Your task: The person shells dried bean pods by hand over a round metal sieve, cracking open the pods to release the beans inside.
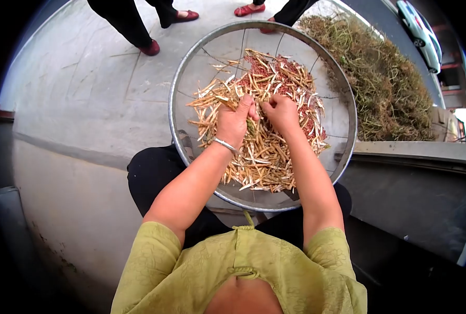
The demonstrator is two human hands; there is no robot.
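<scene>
My left hand (233, 123), with a bangle (226, 146) on its wrist, is closed around a few dried bean pods (252, 127) that poke out below the fingers. Close beside it on the right, my right hand (282, 113) is pinched; what sits between its fingertips is too small to make out. Both hands are over a large round sieve (354, 123) with a metal rim, resting across my lap. Dry, split pods (262, 167) cover much of its mesh. Small red beans (288, 68) lie among them, mostly toward the far and right side.
A heap of dried bean plants (384, 83) lies on the ground at the right. Two people in dark trousers stand beyond the sieve, one with a red shoe (149, 48) near its left. A car (420, 34) is at the far right. A stone ledge (416, 150) runs beside me.
</scene>
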